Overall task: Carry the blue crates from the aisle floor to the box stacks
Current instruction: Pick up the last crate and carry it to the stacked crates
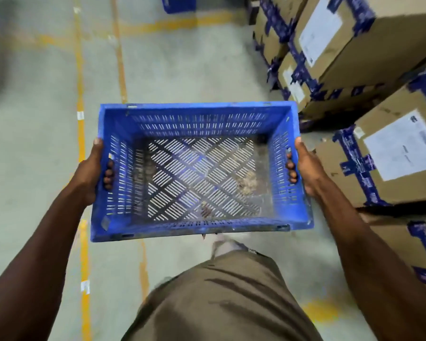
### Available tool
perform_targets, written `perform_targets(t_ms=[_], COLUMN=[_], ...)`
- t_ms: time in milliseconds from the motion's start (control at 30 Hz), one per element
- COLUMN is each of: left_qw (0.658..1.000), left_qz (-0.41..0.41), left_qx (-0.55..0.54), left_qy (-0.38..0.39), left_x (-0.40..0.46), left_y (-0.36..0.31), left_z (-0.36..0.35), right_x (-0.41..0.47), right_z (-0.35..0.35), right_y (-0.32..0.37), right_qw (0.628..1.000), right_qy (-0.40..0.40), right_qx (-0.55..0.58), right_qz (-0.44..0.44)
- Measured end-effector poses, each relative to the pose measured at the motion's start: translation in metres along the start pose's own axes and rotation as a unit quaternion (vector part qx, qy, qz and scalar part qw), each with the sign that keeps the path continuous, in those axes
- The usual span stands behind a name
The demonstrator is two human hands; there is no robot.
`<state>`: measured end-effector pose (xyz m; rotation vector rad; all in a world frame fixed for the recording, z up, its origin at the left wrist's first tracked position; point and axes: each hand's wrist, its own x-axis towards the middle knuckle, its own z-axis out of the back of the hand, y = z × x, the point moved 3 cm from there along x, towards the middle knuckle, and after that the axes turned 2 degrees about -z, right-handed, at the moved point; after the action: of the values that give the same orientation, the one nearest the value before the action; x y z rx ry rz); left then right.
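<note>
far left of the frame: grey floor [35, 143] with yellow lines [80, 94] running from top to bottom. lower left: left hand [89, 173] on the left wall of the blue crate [199, 168], thumb along the outer rim, fingertips [108, 172] curled through the handle slot to the inside, clamped on the wall. centre: the crate, held level above the floor, open side up; slotted walls and a slotted base with some dusty debris on its right part, nothing else inside. below it, lower centre: the person's brown trousers [219, 299]. top centre edge: part of a second blue crate [178, 3] on the floor, blurred. right of centre: right hand [305, 168] mirrors the left, fingers through the right slot, clamped on that wall. right side: stacked cardboard boxes [379, 70] with blue tape and white labels, near the crate's right side but not touching it.
</note>
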<state>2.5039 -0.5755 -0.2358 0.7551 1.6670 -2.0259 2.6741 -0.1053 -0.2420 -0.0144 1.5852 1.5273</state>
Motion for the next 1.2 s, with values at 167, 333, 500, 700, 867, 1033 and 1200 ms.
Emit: perform_targets(t_ms=[167,333,500,700,867,1033,1200], left_qw=[0.997,0.991,0.986,0.985,0.987,0.990,0.993], left_qz=[-0.005,-0.018,-0.029,-0.031,-0.042,-0.040,-0.040], left_qx=[-0.036,-0.065,-0.097,-0.098,-0.093,-0.090,-0.066], left_qy=[-0.064,-0.119,-0.133,-0.139,-0.126,-0.098,-0.092], left_x=[0.059,0.136,0.256,0.388,0.487,0.622,0.765], left_y=[-0.077,-0.146,-0.201,-0.310,-0.420,-0.514,-0.610], left_z=[0.063,0.130,0.201,0.293,0.356,0.403,0.437], right_x=[0.071,0.139,0.216,0.275,0.323,0.403,0.499], right_z=[-0.113,-0.237,-0.376,-0.533,-0.637,-0.745,-0.851], right_y=[0.098,0.189,0.265,0.366,0.452,0.523,0.588], right_qw=[0.998,0.993,0.989,0.989,0.990,0.992,0.994], right_qy=[0.050,0.089,0.109,0.103,0.099,0.088,0.076], right_qx=[-0.037,-0.068,-0.076,-0.081,-0.060,-0.048,-0.031], right_qz=[0.013,0.038,0.061,0.073,0.074,0.080,0.068])
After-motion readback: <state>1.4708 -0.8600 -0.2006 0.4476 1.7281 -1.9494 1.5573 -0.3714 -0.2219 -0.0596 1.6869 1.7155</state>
